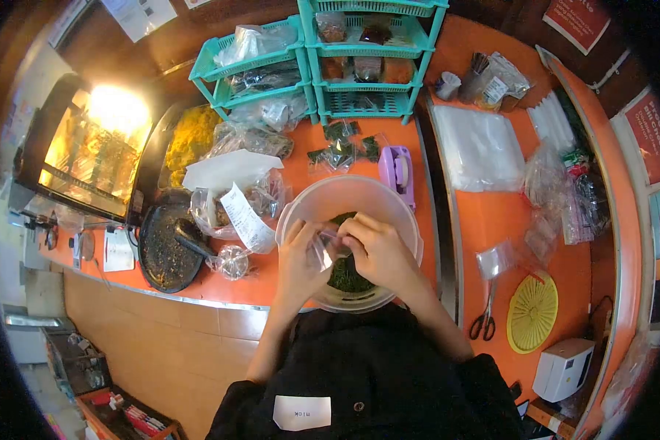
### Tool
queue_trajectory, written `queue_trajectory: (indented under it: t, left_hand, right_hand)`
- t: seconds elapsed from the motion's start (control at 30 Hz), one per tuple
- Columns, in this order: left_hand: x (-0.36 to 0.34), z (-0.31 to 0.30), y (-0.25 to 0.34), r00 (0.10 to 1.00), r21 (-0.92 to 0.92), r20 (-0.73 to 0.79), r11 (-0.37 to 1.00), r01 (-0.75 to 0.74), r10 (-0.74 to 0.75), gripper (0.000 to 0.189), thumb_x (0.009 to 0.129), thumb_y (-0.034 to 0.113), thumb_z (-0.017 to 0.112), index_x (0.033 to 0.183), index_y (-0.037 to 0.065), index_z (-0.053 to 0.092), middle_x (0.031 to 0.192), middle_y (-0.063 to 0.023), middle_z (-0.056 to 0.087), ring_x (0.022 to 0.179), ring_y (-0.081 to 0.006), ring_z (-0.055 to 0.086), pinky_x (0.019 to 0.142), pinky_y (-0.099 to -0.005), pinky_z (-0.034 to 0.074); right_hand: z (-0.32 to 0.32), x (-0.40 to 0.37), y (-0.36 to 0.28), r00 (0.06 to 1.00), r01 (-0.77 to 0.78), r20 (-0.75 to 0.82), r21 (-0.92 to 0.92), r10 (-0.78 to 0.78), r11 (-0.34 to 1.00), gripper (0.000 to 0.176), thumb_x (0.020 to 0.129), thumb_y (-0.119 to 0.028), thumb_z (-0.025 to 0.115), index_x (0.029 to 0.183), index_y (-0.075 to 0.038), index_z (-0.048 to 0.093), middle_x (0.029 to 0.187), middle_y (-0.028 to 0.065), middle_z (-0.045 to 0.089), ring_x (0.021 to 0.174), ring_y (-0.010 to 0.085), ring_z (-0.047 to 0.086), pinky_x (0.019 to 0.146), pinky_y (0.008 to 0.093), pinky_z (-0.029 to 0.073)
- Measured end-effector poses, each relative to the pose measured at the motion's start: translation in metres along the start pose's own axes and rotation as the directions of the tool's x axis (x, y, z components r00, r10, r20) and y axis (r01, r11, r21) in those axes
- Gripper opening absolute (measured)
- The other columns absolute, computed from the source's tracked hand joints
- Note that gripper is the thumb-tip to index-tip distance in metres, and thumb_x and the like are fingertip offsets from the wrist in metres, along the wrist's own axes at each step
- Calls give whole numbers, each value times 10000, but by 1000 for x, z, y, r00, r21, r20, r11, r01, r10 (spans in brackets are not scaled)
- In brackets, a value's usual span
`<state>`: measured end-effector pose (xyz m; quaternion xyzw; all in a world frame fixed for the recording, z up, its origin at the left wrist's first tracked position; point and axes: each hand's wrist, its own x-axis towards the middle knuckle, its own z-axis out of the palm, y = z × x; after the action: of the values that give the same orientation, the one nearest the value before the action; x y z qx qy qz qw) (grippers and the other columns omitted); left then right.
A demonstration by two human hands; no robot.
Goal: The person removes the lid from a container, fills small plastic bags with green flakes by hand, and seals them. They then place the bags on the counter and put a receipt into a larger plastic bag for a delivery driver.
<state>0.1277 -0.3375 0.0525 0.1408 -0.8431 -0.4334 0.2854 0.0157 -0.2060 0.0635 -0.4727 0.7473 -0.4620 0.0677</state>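
Both hands meet above a large translucent round tub that holds dark green shredded leaves. My left hand has its fingers closed on a small clear plastic bag. At the bag's upper edge, my right hand pinches with thumb and fingers, touching the left fingertips. Whether anything is inside the bag cannot be made out. Behind the tub lie small clear packets of dark green leaves, beside a purple tape dispenser.
Teal tiered racks stand at the back. To the left are a receipt, a black pan and a lit glass case. Plastic bags, scissors and a yellow basket lid lie on the right counter.
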Motion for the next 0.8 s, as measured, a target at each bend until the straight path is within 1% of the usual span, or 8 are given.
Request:
queue_trajectory:
  t: [0.1, 0.2, 0.3, 0.4, 0.5, 0.6, 0.73, 0.8]
  left_hand:
    - [-6, -2, -20, 996, -67, 93, 998, -13, 19, 187, 838, -64, 597, 1019, -22, 618, 941, -130, 593, 767, -206, 594, 696, -297, 469]
    - [-3, -2, -20, 994, -24, 102, 999, -38, 40, 91, 860, 63, 703, 933, 34, 657, 855, -117, 600, 822, -319, 593, 736, -397, 463]
    - [6, 4, -3, 958, 293, -125, 932, -212, 258, 46, 871, 57, 690, 879, 23, 660, 832, -121, 598, 808, -321, 582, 724, -411, 454]
    - [-1, 0, 7, 994, 216, 40, 971, -105, 99, 89, 897, 76, 687, 870, -2, 655, 817, -128, 598, 814, -324, 581, 716, -419, 448]
    - [-5, 6, 0, 982, -118, 178, 992, -45, 66, 148, 924, 107, 690, 869, -25, 651, 801, -140, 620, 761, -321, 585, 681, -402, 454]
    - [-10, 4, -17, 945, -320, 321, 933, 165, -57, 164, 946, 103, 670, 871, -42, 650, 790, -160, 633, 692, -320, 591, 637, -374, 466]
    - [-10, -4, -12, 927, -95, 349, 980, 178, -134, 129, 903, 102, 697, 880, -24, 678, 782, -174, 656, 672, -284, 640, 620, -364, 491]
    - [-11, -2, -10, 960, 131, 260, 989, 70, -103, 125, 878, 113, 714, 879, -10, 693, 767, -176, 661, 705, -263, 675, 631, -371, 505]
  right_hand:
    - [-8, -2, 2, 993, -61, 111, 139, 46, 988, 45, 861, 10, 674, 884, 4, 636, 776, 116, 614, 690, 257, 640, 639, 372, 489]
    - [-14, -5, 2, 963, -176, 238, 204, 125, 963, 82, 842, -1, 713, 854, 5, 633, 732, 82, 608, 649, 162, 615, 603, 324, 470]
    - [-12, -8, 2, 961, -216, 222, 244, 162, 945, 120, 819, -18, 751, 826, 0, 632, 703, 57, 598, 622, 114, 580, 573, 293, 444]
    - [-12, -7, 3, 969, -210, 172, 207, 176, 955, 104, 813, -36, 734, 812, -2, 635, 708, 90, 620, 625, 153, 606, 589, 320, 465]
    - [-12, -6, 1, 962, -228, 201, 210, 187, 951, 101, 812, -49, 724, 797, -1, 637, 702, 111, 627, 629, 175, 621, 600, 335, 476]
    - [-15, -9, 11, 932, -301, 297, 318, 207, 899, 106, 818, -67, 723, 789, -1, 645, 696, 116, 621, 629, 182, 620, 597, 334, 468]
    - [-13, -9, 19, 939, -264, 284, 228, 196, 937, 135, 829, -115, 729, 774, -11, 664, 709, 122, 637, 632, 199, 628, 591, 335, 461]
    - [-10, -9, 18, 968, -227, 99, -47, 231, 973, 179, 813, -163, 762, 760, -22, 667, 730, 101, 672, 653, 209, 644, 608, 353, 474]
